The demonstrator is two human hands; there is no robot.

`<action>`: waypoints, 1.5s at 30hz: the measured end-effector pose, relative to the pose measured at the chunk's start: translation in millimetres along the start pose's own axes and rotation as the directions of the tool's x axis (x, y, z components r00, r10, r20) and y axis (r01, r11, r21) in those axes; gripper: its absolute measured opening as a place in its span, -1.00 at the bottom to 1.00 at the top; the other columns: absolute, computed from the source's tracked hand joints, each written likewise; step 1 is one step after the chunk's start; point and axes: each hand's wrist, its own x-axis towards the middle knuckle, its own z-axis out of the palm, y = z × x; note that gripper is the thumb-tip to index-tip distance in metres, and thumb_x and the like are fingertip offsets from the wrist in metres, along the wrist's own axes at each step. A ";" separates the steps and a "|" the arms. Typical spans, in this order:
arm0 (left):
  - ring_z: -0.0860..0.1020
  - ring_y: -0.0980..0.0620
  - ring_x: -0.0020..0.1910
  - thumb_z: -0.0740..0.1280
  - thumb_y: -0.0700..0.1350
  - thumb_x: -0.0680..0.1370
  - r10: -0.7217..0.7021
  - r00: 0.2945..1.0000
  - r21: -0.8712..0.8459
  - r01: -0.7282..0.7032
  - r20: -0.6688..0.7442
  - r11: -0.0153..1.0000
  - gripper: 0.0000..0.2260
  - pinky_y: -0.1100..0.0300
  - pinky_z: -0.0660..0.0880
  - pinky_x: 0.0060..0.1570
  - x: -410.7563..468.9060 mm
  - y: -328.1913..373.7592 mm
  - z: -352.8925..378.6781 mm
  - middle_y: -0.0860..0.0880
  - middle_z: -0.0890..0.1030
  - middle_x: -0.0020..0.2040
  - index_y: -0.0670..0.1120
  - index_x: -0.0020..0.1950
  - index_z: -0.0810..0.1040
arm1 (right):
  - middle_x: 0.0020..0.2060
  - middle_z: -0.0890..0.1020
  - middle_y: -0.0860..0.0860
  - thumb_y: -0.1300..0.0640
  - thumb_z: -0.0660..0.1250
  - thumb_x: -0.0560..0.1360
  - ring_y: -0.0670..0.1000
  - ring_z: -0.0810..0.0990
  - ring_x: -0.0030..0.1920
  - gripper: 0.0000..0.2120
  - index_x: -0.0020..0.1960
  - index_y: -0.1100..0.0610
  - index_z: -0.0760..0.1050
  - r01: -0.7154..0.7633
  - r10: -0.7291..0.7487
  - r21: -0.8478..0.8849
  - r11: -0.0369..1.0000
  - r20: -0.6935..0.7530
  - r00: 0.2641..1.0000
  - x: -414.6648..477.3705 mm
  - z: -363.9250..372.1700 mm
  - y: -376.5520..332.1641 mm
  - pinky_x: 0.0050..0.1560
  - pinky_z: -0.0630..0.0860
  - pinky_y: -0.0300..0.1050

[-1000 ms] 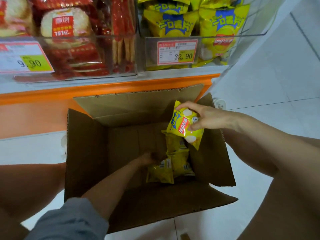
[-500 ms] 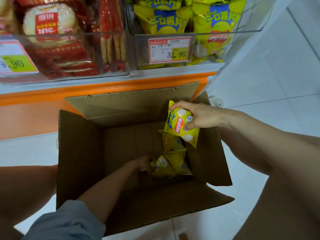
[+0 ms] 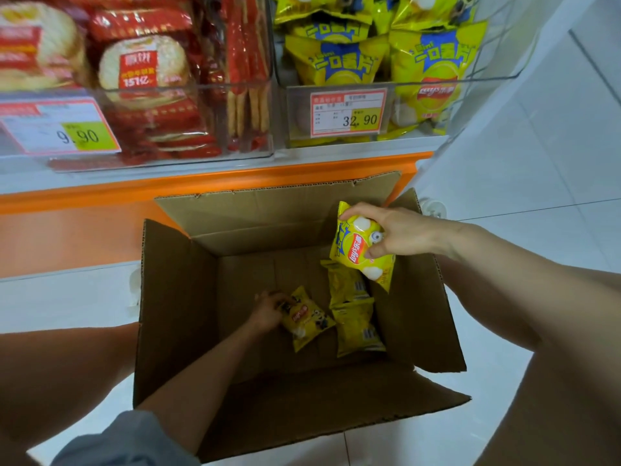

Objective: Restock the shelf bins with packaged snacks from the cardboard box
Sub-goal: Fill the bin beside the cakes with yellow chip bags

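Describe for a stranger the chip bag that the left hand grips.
Look into the open cardboard box on the floor. Three yellow bags lie on its bottom. The left hand grips the leftmost bag, the only one showing its red logo.

We see a matt brown cardboard box (image 3: 174,297), glossy yellow snack packets (image 3: 356,255), clear shiny plastic shelf bins (image 3: 487,80), smooth pale floor tiles (image 3: 544,146)

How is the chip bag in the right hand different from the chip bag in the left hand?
The right-hand bag, gripped by the right hand, is up by the cardboard box rim; the left-hand bag, gripped by the left hand, is down near the box floor. The right-hand bag is brightly lit; the left-hand bag is in shadow. Both are yellow chip bags with a red logo.
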 end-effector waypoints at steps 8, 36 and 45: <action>0.26 -0.17 0.42 0.56 -0.18 0.26 -0.196 0.967 -0.468 0.249 0.160 0.848 -0.07 0.11 0.28 0.31 -1.3 -5.6 23.3 -0.24 0.27 0.43 -0.22 0.48 0.08 | 0.16 0.47 -0.06 0.14 0.45 0.42 -0.02 0.49 0.07 -0.36 0.33 -0.25 0.23 -0.014 0.014 -0.022 1.000 0.006 1.000 1.7 3.4 8.9 0.04 0.51 -0.14; 0.55 0.01 -0.04 0.37 -0.46 0.39 0.178 0.950 -0.641 -0.305 -0.257 0.704 -0.48 0.24 0.56 -0.23 -99.6 83.3 -46.2 -0.15 0.53 0.10 -0.06 0.23 0.38 | 0.26 0.46 -0.02 0.11 0.53 0.33 0.05 0.49 0.19 -0.32 0.30 -0.23 0.26 0.129 -0.126 0.011 0.992 -0.143 0.982 -9.5 -9.7 -12.6 0.14 0.53 0.00; 0.58 0.08 0.03 0.38 -0.41 0.42 0.319 0.875 -0.452 -0.465 -0.363 0.761 -0.48 0.13 0.57 0.01 -187.1 119.4 -102.6 -0.03 0.56 0.09 0.10 0.19 0.38 | 0.16 0.48 -0.05 0.25 0.50 0.35 -0.12 0.51 0.10 -0.41 0.22 -0.16 0.35 0.357 -0.296 0.227 0.906 -0.263 0.918 -64.6 -37.0 -25.0 -0.04 0.51 -0.32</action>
